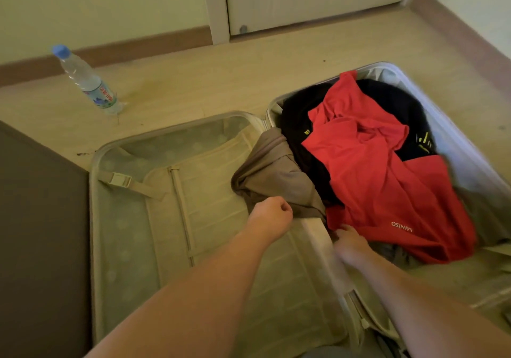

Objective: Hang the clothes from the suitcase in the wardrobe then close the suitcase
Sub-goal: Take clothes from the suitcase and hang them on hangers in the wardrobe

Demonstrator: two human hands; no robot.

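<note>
The cream hard-shell suitcase (pixel 138 233) is laid open on the floor. The crumpled taupe garment (pixel 276 175) across its hinge is clamped in the left hand (pixel 272 214) grip. The red shirt (pixel 373 169) is touched at its near hem by the blurred right hand (pixel 349 244); that grip cannot be told.

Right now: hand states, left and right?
Left hand: closed, gripping the brown garment.
Right hand: touching the hem of the red shirt, blurred; grip cannot be told.
</note>
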